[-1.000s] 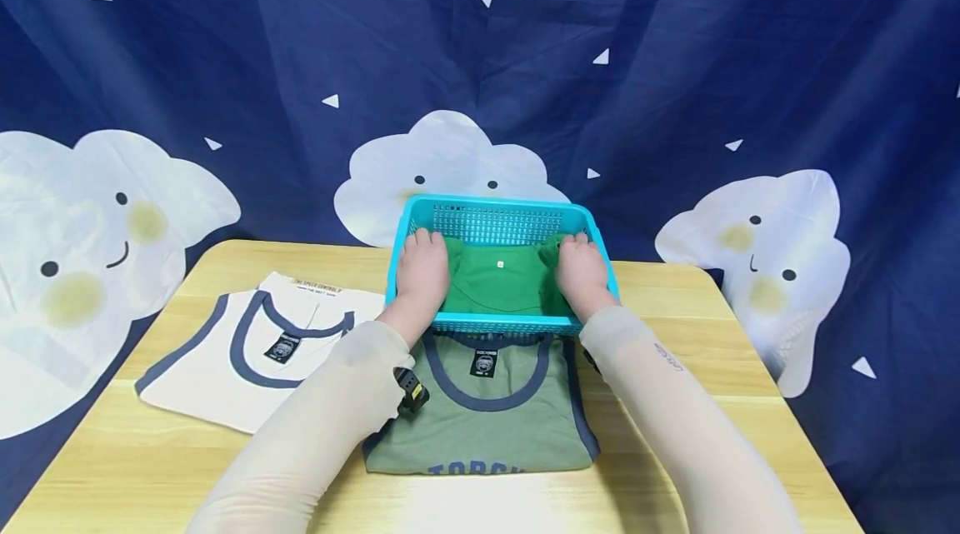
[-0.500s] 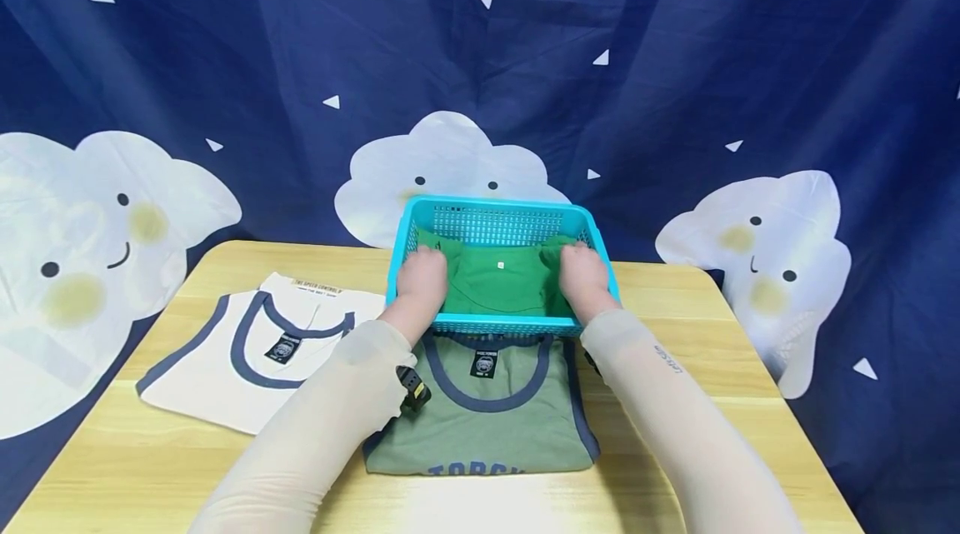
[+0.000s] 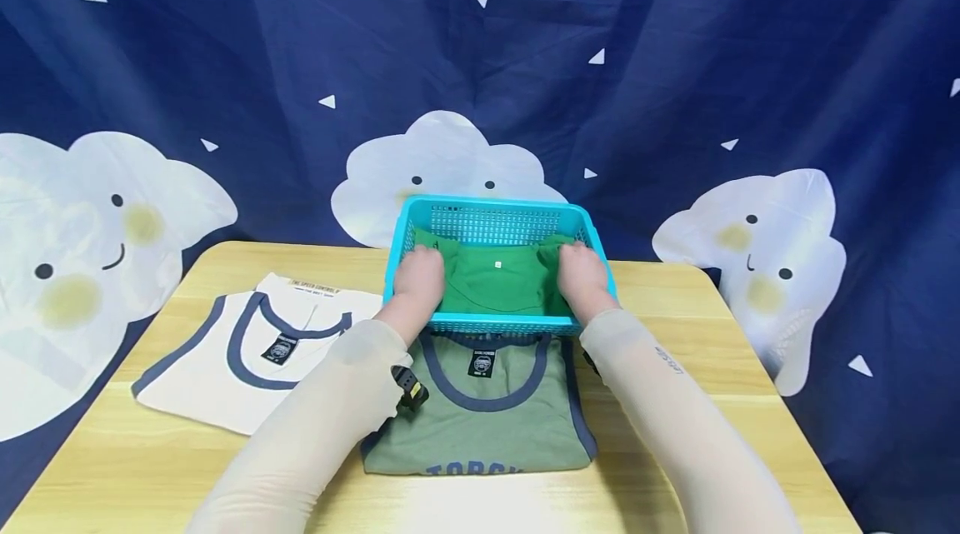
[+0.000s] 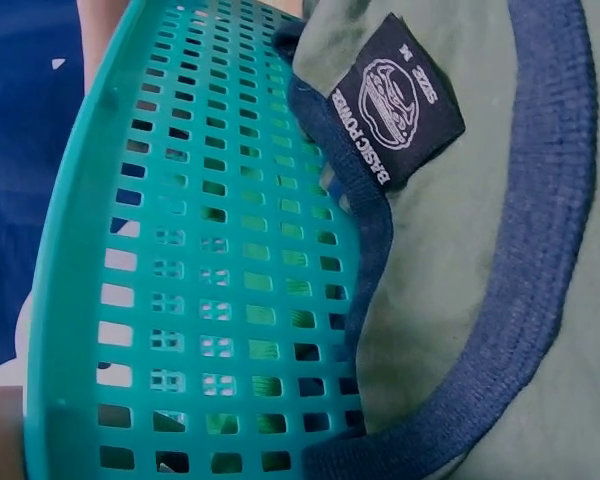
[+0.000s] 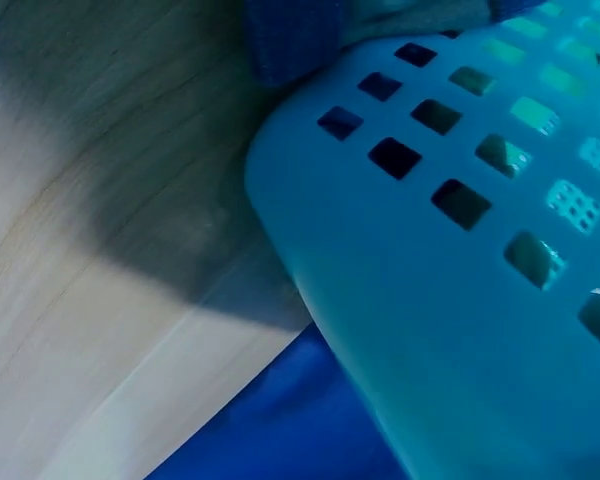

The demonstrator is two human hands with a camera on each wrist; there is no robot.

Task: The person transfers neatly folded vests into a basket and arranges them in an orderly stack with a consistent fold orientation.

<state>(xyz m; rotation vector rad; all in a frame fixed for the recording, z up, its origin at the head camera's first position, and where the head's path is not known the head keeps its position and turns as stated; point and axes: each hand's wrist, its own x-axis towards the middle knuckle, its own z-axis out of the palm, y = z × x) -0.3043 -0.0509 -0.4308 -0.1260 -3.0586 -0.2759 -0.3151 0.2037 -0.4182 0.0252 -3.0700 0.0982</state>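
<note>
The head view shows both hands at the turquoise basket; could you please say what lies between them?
Inside the turquoise plastic basket, a green shirt with a white label lies between left hand and right hand; the head view shows this.

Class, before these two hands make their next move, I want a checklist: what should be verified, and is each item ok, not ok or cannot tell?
1. Green shirt inside basket: ok.
2. Basket upright, opening upward: ok.
3. Both hands out of basket: not ok; left hand and right hand are in it.
4. Fingers off green shirt: cannot tell; their ends are hidden.
5. White shirt outside basket: ok.
6. Basket clear of olive shirt: cannot tell; they meet in view, contact unclear.
</note>
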